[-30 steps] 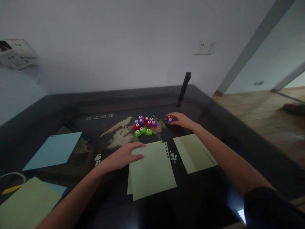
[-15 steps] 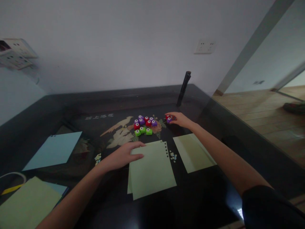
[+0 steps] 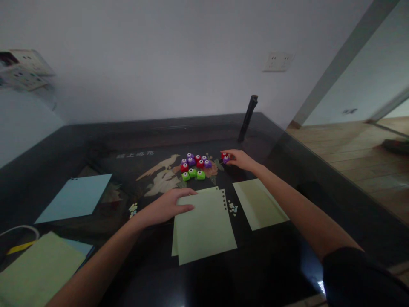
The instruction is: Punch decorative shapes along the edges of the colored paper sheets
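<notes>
My left hand [image 3: 166, 207] lies flat with fingers stretched on the upper left corner of a pale green paper stack [image 3: 204, 228] that has punched holes along its top right edge. My right hand [image 3: 240, 159] reaches far across the dark table [image 3: 287, 264] and its fingers close round a small purple punch [image 3: 226, 159], with a red one touching it. Just left of that hand sits a cluster of small red, purple and green punches [image 3: 195, 166].
A second pale green sheet [image 3: 258, 204] lies right of the stack, with punched scraps [image 3: 232, 207] between them. A blue sheet [image 3: 75, 198] lies at left, more green paper [image 3: 38, 268] at the near left corner. A dark tube [image 3: 247, 118] leans at the back.
Almost nothing differs: my right hand has edged slightly left with the punch, and the view has shifted a little. My left hand stays on the paper.
</notes>
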A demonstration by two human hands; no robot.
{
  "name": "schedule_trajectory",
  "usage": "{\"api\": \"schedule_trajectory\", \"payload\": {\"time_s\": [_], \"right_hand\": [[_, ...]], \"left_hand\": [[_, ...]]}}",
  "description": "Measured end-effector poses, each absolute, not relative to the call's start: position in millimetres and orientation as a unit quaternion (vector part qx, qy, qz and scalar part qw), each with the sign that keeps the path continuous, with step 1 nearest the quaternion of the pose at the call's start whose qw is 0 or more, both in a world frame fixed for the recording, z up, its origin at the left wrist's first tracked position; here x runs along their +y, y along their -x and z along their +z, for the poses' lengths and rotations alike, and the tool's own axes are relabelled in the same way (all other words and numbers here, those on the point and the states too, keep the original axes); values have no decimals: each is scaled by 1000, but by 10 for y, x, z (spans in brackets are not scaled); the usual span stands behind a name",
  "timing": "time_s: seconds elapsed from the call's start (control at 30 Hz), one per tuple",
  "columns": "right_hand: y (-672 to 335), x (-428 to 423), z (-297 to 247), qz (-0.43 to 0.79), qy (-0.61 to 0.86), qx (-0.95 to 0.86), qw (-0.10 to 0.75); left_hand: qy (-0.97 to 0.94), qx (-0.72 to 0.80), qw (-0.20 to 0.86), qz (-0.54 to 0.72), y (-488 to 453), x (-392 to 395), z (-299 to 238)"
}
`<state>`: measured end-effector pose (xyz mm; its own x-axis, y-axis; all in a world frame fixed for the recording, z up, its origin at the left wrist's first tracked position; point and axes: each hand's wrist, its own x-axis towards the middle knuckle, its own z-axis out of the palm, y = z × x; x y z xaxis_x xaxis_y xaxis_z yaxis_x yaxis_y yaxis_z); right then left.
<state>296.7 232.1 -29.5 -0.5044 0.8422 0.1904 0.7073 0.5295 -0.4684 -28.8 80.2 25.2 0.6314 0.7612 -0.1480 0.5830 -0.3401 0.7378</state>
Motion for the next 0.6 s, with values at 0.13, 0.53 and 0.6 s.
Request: {"api": "schedule_trajectory", "payload": {"time_s": [0.13,0.53,0.6], "right_hand": [[-2963,2326,-296,165,459,-850,201],[-2913,2237,-202,168,474,-835,222],[-2922,2159,-132,165,483,-824,246]], "left_hand": [[-813,417,391,109,286,801,261],[-808,424,395,108,284,793,297],[-808,428,391,110,301,812,286]]}}
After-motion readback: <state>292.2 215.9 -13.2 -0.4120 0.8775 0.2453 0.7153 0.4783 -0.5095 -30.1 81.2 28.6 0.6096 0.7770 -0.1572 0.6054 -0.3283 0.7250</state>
